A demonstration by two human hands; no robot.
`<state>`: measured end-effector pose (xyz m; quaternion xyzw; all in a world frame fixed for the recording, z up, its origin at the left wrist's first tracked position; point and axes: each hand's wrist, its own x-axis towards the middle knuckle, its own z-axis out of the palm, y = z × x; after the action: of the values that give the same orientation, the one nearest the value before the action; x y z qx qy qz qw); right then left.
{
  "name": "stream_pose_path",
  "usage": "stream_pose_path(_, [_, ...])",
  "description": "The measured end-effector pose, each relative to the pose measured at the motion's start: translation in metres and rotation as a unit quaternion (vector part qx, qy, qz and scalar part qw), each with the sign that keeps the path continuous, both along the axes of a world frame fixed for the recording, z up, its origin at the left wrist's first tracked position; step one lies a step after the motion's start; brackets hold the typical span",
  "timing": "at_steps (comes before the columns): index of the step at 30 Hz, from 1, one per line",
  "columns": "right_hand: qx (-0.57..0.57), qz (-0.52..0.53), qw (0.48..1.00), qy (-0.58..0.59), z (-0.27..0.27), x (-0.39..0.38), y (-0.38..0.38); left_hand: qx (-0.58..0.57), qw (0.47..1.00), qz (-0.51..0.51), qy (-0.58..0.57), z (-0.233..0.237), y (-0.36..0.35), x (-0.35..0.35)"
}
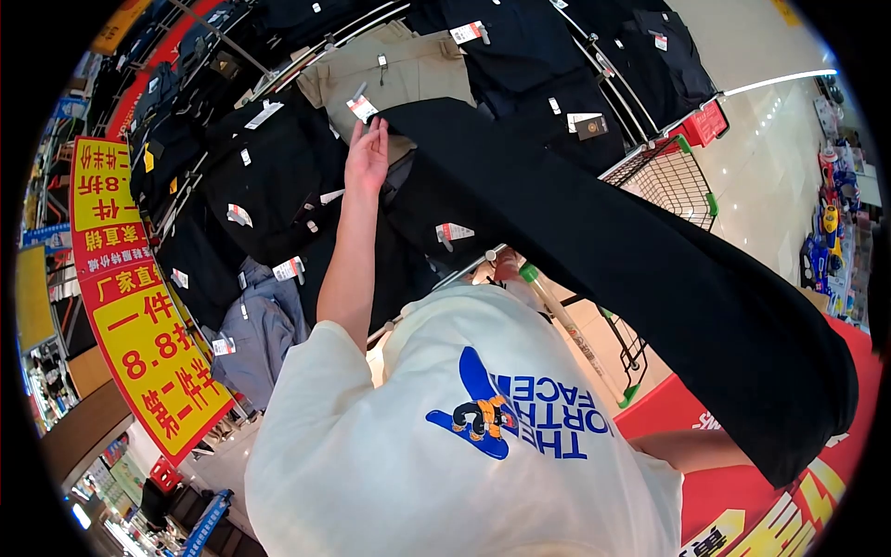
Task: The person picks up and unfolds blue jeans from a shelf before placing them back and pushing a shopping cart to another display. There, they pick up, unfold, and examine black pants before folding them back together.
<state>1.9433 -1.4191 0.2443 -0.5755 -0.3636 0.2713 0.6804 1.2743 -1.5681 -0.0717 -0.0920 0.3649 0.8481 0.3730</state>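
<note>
A long pair of black trousers stretches diagonally from the rack to the lower right. My left hand reaches up with its palm showing. Its fingertips hold the trousers' upper end, right by a white-and-red tag. Behind that end lie beige trousers on the rack. My right forearm runs under the lower end of the black trousers, and the cloth hides my right hand, so its fingers do not show.
Dark trousers with tags hang on metal rails ahead, beside grey trousers. A yellow-and-red sign stands at the left. On the right are a shopping cart and shelves of goods. A red printed panel lies at lower right.
</note>
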Motion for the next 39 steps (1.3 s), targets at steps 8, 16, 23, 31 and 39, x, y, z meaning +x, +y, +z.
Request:
stream_pose_path(8, [-0.024, -0.015, 0.999, 0.017, 0.014, 0.029, 0.004, -0.222, 0.972, -0.081, 0.0, -0.038, -0.03, 0.08])
stream_pose_path(16, [-0.045, -0.064, 0.996, 0.047, 0.024, 0.032, 0.003, -0.616, 0.639, -0.122, 0.444, -0.045, -0.023, 0.185])
stream_pose_path(23, [-0.03, -0.093, 0.993, 0.069, 0.033, 0.018, -0.008, -0.499, 0.723, -0.289, 0.381, -0.063, 0.055, 0.227])
stream_pose_path(31, [-0.048, -0.099, 0.992, 0.061, 0.042, 0.062, -0.028, -0.383, 0.844, -0.374, -0.019, -0.089, 0.09, 0.249])
stream_pose_path(39, [-0.071, -0.095, 0.992, 0.051, 0.037, 0.095, -0.035, -0.242, 0.929, -0.26, -0.099, -0.092, 0.101, 0.218])
